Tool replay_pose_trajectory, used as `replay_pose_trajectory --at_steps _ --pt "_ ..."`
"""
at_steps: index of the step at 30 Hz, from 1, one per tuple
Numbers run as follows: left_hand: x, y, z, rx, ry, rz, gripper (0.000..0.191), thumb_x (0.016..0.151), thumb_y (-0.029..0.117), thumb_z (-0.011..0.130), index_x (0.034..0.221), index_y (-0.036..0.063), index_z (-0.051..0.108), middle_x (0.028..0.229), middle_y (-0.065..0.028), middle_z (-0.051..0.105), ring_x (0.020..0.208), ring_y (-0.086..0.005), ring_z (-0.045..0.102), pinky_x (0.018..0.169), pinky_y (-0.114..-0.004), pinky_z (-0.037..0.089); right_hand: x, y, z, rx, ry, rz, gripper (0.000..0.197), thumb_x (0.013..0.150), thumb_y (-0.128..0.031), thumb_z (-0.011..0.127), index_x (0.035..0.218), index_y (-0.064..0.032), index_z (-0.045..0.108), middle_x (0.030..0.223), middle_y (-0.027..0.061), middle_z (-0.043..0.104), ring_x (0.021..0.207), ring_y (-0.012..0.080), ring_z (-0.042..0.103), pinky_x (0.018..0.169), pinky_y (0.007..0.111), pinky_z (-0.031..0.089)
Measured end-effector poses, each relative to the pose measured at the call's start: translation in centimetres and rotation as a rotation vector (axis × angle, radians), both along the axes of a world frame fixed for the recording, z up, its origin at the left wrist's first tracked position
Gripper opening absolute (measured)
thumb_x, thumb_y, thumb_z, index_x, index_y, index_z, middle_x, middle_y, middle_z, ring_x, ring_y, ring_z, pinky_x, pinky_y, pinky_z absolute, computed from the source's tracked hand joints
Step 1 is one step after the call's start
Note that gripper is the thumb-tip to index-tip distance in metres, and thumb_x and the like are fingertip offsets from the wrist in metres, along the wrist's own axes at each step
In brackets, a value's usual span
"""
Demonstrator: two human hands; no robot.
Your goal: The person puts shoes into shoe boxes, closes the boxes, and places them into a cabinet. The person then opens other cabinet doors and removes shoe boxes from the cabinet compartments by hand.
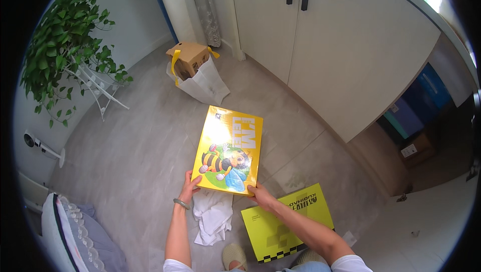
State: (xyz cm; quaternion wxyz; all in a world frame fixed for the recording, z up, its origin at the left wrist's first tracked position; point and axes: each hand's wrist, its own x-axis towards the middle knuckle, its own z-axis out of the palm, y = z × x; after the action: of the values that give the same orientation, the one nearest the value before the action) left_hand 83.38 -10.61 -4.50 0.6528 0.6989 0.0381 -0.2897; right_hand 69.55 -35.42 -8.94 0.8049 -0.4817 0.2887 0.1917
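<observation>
A yellow cardboard box (229, 148) with a cartoon bee and large printing is held up in front of me, tilted slightly, with glare on its upper left. My left hand (189, 187) grips its near left corner, thumb on top. At the near right corner, my right hand (260, 195) has hold of it too. Below the box a crumpled white cloth (213, 219) lies on the floor. A lime-green box (285, 230) with dark printing and a checkered edge rests under my right forearm, which hides part of it.
A white bag (204, 86) with yellow handles holds a brown cardboard box (189, 59). At left stand a leafy plant (64, 43) on a white stand (98, 89) and a small white fan (45, 148). Right are cabinet doors (338, 46) and an open compartment with folders (404, 112).
</observation>
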Motion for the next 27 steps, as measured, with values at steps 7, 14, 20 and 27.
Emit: replay_pose_trajectory --at_steps 7,14,20,27 --pt "-5.8 -4.7 2.8 -0.568 0.012 -0.004 0.06 0.087 0.031 0.063 0.135 0.013 0.034 0.132 -0.0074 0.045 0.126 -0.0228 0.042 0.104 -0.042 0.035 -7.1 -4.9 11.1 -0.233 -0.34 -0.204 0.079 0.092 -0.035 0.059 0.151 -0.0113 0.011 0.143 0.0125 0.037 0.133 0.025 0.036 0.111 0.04 0.027" --pt "-16.4 -13.1 4.9 -0.658 -0.136 -0.202 0.084 0.077 0.028 0.075 0.139 0.0085 0.023 0.13 -0.0102 0.042 0.125 -0.0229 0.041 0.107 -0.04 0.033 -15.8 -7.8 12.4 -0.143 -0.594 -0.857 0.1 0.073 -0.03 0.075 0.149 -0.0116 0.011 0.141 0.0132 0.033 0.132 0.0269 0.035 0.111 0.039 0.027" --pt "-19.8 -17.2 5.8 -0.536 -0.137 -0.817 0.087 0.075 0.025 0.081 0.139 0.0054 0.026 0.137 -0.0133 0.04 0.126 -0.0233 0.044 0.105 -0.037 0.038 -25.1 -12.2 15.6 -0.457 -0.646 -1.376 0.062 0.074 -0.032 0.06 0.126 -0.0005 0.048 0.119 0.0111 0.059 0.108 0.0249 0.059 0.095 0.037 0.047" --pt "-20.4 -15.8 2.2 -0.079 -0.218 -1.133 0.048 0.085 0.027 0.07 0.123 0.0025 0.054 0.118 -0.0089 0.06 0.111 -0.0204 0.058 0.097 -0.033 0.045 -27.9 -12.5 23.9 -1.358 -0.524 -1.643 0.072 0.065 -0.026 0.068 0.127 -0.0113 0.036 0.124 0.0141 0.038 0.118 0.0274 0.043 0.099 0.039 0.039"
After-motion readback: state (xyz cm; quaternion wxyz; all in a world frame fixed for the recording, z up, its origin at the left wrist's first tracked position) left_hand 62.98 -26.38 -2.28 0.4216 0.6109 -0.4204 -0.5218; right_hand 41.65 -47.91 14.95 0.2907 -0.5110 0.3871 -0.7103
